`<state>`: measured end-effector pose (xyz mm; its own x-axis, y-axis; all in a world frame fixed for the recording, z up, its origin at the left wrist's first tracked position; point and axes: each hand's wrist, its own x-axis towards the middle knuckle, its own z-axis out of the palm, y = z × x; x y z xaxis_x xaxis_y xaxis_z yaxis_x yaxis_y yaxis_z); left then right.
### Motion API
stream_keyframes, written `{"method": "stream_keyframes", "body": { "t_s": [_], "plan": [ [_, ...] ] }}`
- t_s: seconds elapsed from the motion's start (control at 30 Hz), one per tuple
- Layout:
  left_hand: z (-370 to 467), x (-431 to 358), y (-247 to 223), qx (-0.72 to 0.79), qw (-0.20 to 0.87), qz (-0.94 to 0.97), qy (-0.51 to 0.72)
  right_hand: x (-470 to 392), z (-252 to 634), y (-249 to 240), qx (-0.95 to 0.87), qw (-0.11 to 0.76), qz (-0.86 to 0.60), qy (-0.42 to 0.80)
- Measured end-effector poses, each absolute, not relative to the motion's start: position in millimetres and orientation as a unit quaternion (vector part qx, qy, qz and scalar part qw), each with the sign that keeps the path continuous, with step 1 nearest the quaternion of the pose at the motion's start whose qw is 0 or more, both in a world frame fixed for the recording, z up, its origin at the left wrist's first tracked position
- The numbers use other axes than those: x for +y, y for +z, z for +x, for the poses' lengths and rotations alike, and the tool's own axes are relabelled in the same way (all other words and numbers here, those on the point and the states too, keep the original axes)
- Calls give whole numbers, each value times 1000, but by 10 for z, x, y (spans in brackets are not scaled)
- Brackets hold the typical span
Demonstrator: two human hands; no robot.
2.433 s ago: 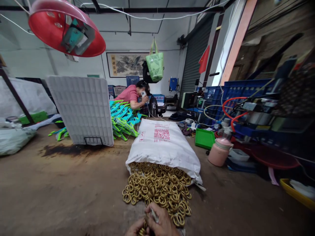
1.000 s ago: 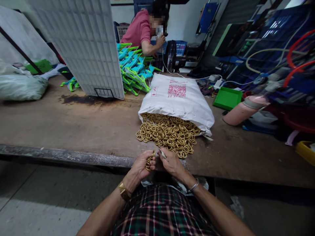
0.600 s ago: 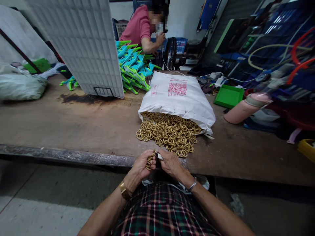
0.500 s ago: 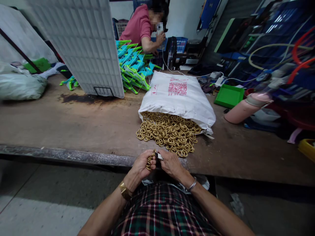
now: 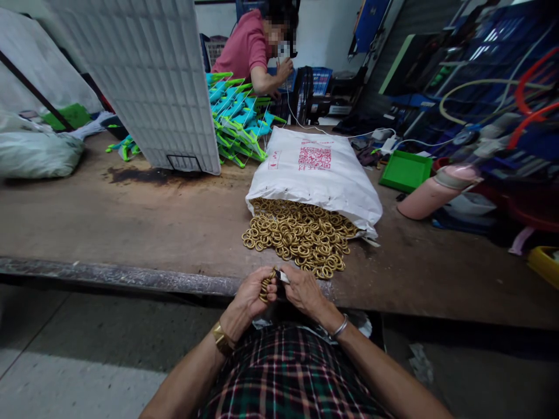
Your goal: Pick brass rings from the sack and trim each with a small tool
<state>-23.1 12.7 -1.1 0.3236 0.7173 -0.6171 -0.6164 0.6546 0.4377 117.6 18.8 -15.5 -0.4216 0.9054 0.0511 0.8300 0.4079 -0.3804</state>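
My left hand [image 5: 252, 292] is closed around several gold rings [image 5: 265, 286], just in front of the table's front edge. Against its fingertips, my right hand [image 5: 302, 289] grips a small white and dark piece [image 5: 283, 277], too small to make out fully. Just beyond both hands lies a heap of gold rings [image 5: 301, 235], spilling out of the open mouth of a white sack [image 5: 318, 169] with red print. A gold watch is on my left wrist and a silver bangle on my right.
A tall pale panel [image 5: 148, 81] stands at the left on the table [image 5: 109, 221], beside green and blue plastic pieces [image 5: 238, 116]. A green tray [image 5: 406, 170] and a pink bottle [image 5: 437, 192] are at the right. A person in pink [image 5: 244, 43] leans in behind.
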Motion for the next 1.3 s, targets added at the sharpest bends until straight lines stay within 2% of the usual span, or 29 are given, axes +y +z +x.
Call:
{"method": "stream_keyframes", "body": {
  "t_s": [0.3,0.5,0.77,1.3],
  "plan": [
    [-245,129,18,420,808,77,404,179,1148,-100,-833,59,-531,146],
    [-201,16,159,368,848,93,370,293,1242,-161,-805,73,-570,149],
    [-268,-50,88,369,843,80,382,174,1235,-149,-813,162,-533,169],
    [-258,-93,56,403,814,98,407,3,1179,-82,-837,69,-511,182]
  ]
}}
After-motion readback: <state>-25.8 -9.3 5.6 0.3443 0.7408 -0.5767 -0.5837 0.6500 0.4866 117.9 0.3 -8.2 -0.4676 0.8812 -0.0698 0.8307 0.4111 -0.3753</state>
